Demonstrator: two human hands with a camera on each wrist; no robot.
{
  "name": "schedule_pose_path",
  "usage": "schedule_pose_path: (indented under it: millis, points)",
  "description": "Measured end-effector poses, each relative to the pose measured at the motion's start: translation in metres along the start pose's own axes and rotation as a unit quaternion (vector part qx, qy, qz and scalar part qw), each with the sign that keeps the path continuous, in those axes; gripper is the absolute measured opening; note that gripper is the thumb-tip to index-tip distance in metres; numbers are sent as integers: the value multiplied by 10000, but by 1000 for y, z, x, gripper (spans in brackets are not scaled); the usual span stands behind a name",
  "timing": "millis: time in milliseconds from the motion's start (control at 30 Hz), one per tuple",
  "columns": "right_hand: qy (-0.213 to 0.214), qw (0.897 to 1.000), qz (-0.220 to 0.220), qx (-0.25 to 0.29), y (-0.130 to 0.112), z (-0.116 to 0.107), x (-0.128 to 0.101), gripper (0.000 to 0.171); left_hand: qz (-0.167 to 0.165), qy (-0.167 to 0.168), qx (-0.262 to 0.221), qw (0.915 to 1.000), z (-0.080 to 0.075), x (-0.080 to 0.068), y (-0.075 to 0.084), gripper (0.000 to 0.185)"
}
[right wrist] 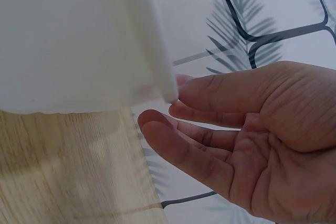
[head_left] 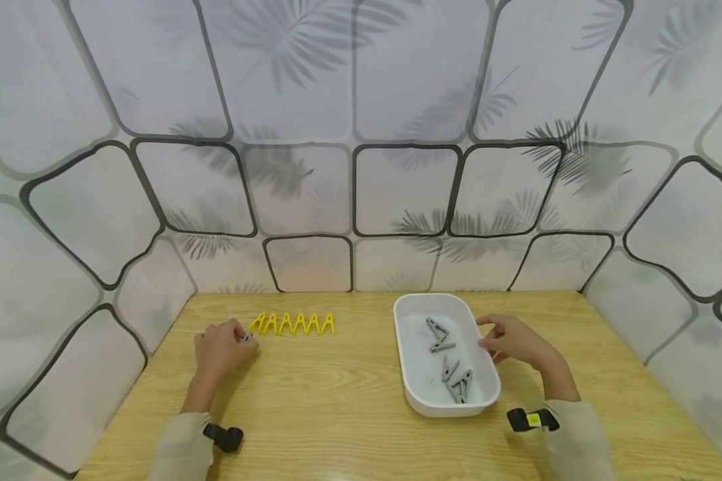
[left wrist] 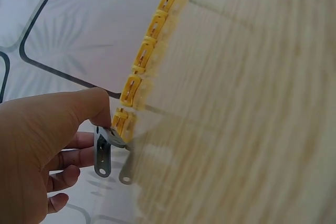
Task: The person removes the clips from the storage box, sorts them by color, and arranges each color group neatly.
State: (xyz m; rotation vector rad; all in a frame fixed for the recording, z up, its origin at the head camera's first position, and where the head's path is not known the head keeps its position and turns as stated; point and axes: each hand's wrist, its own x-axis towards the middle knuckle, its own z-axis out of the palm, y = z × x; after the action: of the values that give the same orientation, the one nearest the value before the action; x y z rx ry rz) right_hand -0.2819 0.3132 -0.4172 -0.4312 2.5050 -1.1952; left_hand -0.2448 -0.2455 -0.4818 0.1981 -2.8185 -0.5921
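Observation:
A row of several yellow clothespins [head_left: 293,324] stands on the wooden table [head_left: 337,401] at the back left; in the left wrist view the yellow row [left wrist: 144,56] runs along the table edge. My left hand [head_left: 219,347] pinches a grey clothespin [left wrist: 107,150] at the left end of that row, thumb on top. A white tray [head_left: 487,394] right of centre holds several grey clothespins [head_left: 451,364]. My right hand [head_left: 511,341] hovers at the tray's right rim [right wrist: 157,72], fingers relaxed and empty.
Patterned wall panels [head_left: 361,167] enclose the table on three sides. Bare wood lies between the yellow row and the tray and along the near edge. Black wrist-camera mounts [head_left: 225,437] sit on both sleeves.

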Motion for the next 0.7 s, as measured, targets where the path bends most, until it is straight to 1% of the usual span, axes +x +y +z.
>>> schedule_pose_path:
  millis: [200, 700]
  points:
    - [-4, 10000, -12, 25, -1, 0, 0, 55, -111, -98, -43, 9999, 3, -1, -1, 23]
    - [-35, 10000, -22, 19, 0, 0, 0, 55, -219, -127, -51, 9997, 10, 1, -5, 24]
